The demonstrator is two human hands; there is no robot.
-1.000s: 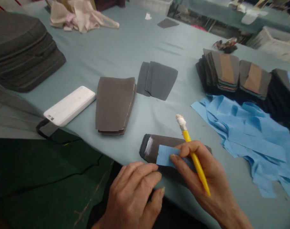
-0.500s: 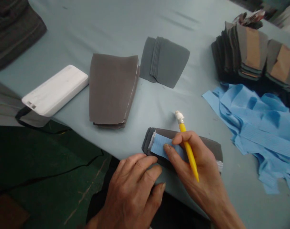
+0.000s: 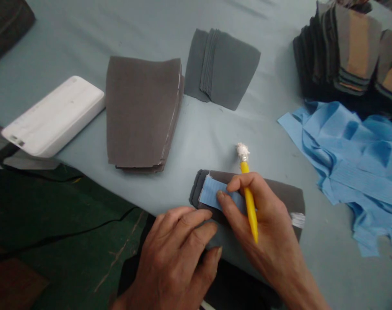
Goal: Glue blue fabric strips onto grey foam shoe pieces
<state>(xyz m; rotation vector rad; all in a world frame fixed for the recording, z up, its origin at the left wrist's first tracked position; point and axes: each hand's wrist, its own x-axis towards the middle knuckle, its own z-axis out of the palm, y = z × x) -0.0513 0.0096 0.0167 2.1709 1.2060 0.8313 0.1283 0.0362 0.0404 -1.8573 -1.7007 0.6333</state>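
Observation:
My right hand (image 3: 260, 215) grips a yellow stick (image 3: 249, 196) with a white, glue-like wad on its tip (image 3: 242, 150). Its thumb and forefinger press a blue paper strip (image 3: 214, 193) onto the left end of a dark grey fabric piece (image 3: 279, 191). My left hand (image 3: 173, 254) lies over the near edge of that piece, its fingers together. A white smear (image 3: 298, 220) shows at the piece's right end. My hands hide the middle of the piece.
A brown-grey fabric stack (image 3: 140, 112) and a grey stack (image 3: 221, 69) lie beyond my hands. A white power bank (image 3: 52, 116) lies to the left. Loose blue strips (image 3: 357, 159) and stacks with tan patches (image 3: 341, 51) lie right. The table edge drops to a green floor at lower left.
The blue strip has slid left over the white smear at the piece's left end. The view has tilted down and shifted, so everything on the table sits higher in the frame.

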